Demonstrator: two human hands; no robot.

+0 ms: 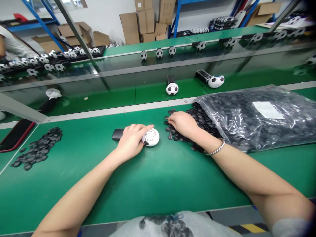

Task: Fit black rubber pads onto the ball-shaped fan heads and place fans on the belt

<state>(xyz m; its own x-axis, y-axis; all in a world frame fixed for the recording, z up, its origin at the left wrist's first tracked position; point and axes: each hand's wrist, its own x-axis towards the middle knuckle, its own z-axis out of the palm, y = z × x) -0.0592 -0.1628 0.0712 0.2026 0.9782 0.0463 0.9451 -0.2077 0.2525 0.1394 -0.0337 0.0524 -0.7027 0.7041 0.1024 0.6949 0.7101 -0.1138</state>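
Observation:
My left hand (132,140) is wrapped round a soccer-ball-shaped piece (151,137) with a black handle-like part (117,134) sticking out to the left. The ball's white shell has open patches on top and a black patch low on its front. My right hand (183,122) reaches into a heap of small black pieces (202,119), its fingertips pinched together at the heap's left side. Whether a piece sits between those fingertips is hidden. The heap spills from the mouth of a clear plastic bag (237,115) full of the same pieces.
Another pile of black pieces (40,146) lies at the left, near a red-edged phone (17,133). Beyond a metal rail, ball pieces (172,89) with black handles lie on a green belt (111,95). Cardboard boxes (145,21) stand against the back wall.

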